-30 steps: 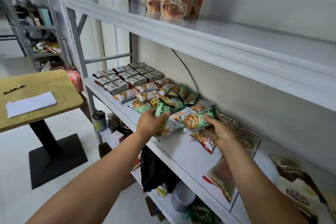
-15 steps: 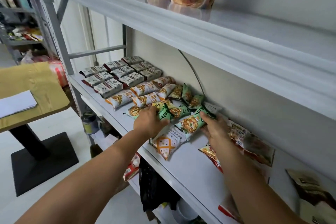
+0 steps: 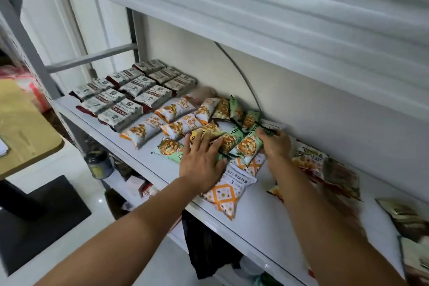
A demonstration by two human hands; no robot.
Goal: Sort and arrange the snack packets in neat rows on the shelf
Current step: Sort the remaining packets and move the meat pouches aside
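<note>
On the white middle shelf (image 3: pixel 262 218) lie rows of grey-and-maroon packets (image 3: pixel 130 90) at the back left, then orange-and-white packets (image 3: pixel 162 121). Green packets (image 3: pixel 246 148) are bunched in the middle. My left hand (image 3: pixel 202 162) lies flat with straight fingers on the green packets. My right hand (image 3: pixel 275 144) curls its fingers round the dark end of one green packet. An orange-patterned white packet (image 3: pixel 226 195) lies near the front edge, partly under my left hand.
Larger red and brown snack bags (image 3: pixel 325 174) lie on the shelf to the right. The upper shelf (image 3: pixel 232 7) overhangs closely above. A grey cable (image 3: pixel 241 76) runs down the back wall. A yellow table (image 3: pixel 21 132) stands at the left, with goods below the shelf.
The view has moved closer and lower. My left hand let go of the green packet it held and now lies flat on the pile. My right hand has lowered its packet onto the shelf.
</note>
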